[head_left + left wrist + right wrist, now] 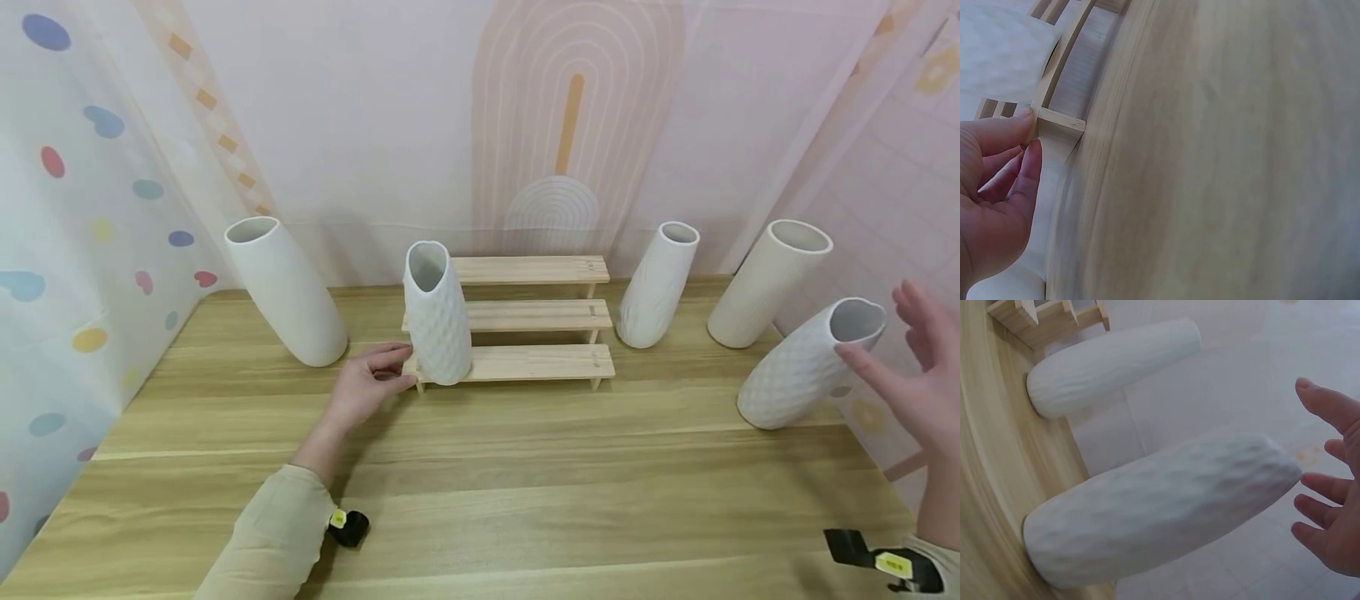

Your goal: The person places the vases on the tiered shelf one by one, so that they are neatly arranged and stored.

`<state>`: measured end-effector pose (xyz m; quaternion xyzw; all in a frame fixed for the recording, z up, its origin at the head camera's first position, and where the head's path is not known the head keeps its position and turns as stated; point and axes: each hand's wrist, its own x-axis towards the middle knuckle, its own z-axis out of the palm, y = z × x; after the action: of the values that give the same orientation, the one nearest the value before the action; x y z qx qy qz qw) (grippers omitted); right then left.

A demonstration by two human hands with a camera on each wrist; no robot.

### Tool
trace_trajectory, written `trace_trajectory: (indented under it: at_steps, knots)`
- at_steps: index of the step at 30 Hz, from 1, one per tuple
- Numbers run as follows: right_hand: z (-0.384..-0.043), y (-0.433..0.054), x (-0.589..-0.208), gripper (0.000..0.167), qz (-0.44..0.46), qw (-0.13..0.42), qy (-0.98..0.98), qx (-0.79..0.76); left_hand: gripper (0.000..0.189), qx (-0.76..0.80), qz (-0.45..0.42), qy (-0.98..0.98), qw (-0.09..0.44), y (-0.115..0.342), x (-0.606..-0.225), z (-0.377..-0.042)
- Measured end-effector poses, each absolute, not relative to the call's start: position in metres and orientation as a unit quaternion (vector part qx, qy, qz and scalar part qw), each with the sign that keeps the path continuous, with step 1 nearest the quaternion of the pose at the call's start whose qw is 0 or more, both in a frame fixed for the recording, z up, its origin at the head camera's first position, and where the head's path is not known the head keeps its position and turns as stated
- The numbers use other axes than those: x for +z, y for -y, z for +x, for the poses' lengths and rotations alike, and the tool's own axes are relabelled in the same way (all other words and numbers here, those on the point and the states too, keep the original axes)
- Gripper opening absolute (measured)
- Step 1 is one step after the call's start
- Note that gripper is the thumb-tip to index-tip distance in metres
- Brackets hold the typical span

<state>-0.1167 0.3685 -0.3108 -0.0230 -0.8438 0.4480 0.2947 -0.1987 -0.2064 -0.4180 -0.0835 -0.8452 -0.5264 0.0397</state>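
My left hand (365,385) pinches the left end of the lowest board of a three-step wooden display stand (540,362). In the left wrist view, the fingertips (1033,155) meet the board's end just beside its leg. A white dimpled vase (441,337) stands upright on that same board, close to the hand. My right hand (930,383) is spread, thumb apart from the fingers, near the mouth of a second white dimpled vase (787,375) standing on the table. In the right wrist view, this vase (1154,512) has the fingers by its rim, not wrapped round it.
A smooth white vase (288,292) stands on the wooden table (525,483) left of the stand. To the stand's right are a narrower textured white vase (656,287) and a wider cylindrical one (768,287). A patterned curtain (375,125) hangs behind the table.
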Motion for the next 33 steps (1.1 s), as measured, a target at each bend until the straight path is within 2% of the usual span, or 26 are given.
trace_trajectory:
  at_steps: [4, 10, 18, 26, 33]
  knots:
    - [-0.118, -0.378, -0.322, 0.082, -0.021, 0.258, 0.848, 0.462, 0.043, -0.527, -0.085, 0.844, 0.045, 0.206, -0.418, -0.198]
    - [-0.124, -0.387, -0.335, 0.087, -0.004, 0.248, 0.837, 0.488, 0.044, -0.535, -0.088, 0.839, 0.043, 0.204, -0.415, -0.197]
    - [-0.127, -0.387, -0.337, 0.085, -0.029, 0.206, 0.850, 0.485, 0.044, -0.528, -0.082, 0.844, 0.040, 0.206, -0.416, -0.196]
    - [-0.131, -0.382, -0.339, 0.069, 0.004, 0.227, 0.821, 0.524, 0.044, -0.520, -0.076, 0.850, 0.038, 0.207, -0.416, -0.195]
    - [-0.128, -0.378, -0.339, 0.075, -0.056, 0.239, 0.834, 0.495, 0.043, -0.521, -0.085, 0.848, 0.043, 0.206, -0.416, -0.196]
